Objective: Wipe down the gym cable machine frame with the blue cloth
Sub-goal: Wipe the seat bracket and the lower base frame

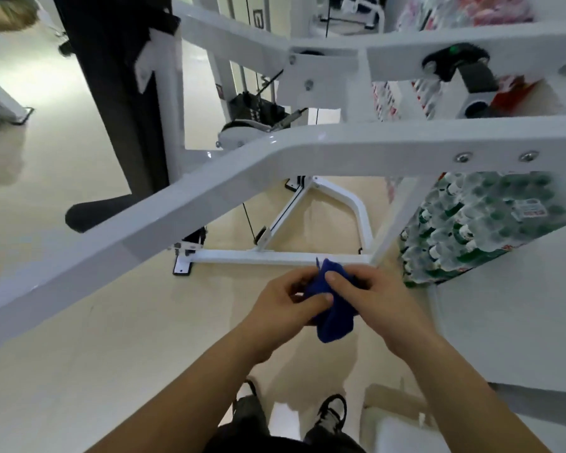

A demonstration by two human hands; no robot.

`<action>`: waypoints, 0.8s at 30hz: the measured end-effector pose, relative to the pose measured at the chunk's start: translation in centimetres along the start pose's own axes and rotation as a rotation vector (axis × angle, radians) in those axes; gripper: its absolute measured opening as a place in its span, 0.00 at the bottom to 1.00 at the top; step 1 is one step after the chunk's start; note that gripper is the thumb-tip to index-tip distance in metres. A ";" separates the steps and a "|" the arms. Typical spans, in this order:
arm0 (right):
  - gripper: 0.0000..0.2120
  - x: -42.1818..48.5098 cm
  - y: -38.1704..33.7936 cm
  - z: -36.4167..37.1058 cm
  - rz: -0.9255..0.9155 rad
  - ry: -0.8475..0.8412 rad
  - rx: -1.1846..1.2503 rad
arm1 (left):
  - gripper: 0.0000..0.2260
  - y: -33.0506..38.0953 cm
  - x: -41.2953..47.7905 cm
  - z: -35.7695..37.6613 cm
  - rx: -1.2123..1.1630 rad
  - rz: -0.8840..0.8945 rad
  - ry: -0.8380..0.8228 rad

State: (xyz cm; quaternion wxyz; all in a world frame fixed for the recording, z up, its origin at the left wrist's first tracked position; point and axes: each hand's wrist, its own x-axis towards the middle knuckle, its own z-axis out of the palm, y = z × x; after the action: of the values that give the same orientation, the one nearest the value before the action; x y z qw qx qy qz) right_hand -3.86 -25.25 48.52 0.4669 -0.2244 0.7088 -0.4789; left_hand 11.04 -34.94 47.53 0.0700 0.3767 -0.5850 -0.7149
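A bunched blue cloth [332,317] hangs between both hands at the centre of the head view, below the frame and not touching it. My left hand [281,305] pinches its left side with thumb and fingers. My right hand [370,297] grips its top and right side. The white cable machine frame [209,191] has a thick bent bar running from lower left up to the right edge, above and in front of my hands. A white base bar [275,256] lies on the floor just beyond the cloth.
Shrink-wrapped packs of green-capped bottles [471,223] are stacked at the right. A black upright post [118,93] stands at the left. A black pulley [455,60] sits on the upper crossbar. My shoes [332,410] stand on the glossy beige floor.
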 end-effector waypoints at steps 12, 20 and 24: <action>0.04 0.4 -8.8 19.1 -0.775 0.243 -0.515 | 0.14 -1.2 -8.2 -15.2 0.200 0.111 0.496; 0.05 1.1 -8.4 27.1 -0.538 0.102 -0.287 | 0.21 -0.3 -11.6 -27.2 0.982 0.416 0.961; 0.07 -0.2 -8.0 29.2 -0.528 -0.010 -0.334 | 0.20 -1.8 -12.1 -29.2 1.221 0.271 0.995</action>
State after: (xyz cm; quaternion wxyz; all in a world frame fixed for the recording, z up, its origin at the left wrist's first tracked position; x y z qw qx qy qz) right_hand 20.82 -42.34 52.61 0.2867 -0.4766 0.6926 -0.4593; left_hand 38.36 -50.76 50.54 0.1902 0.5490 -0.8139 -0.0017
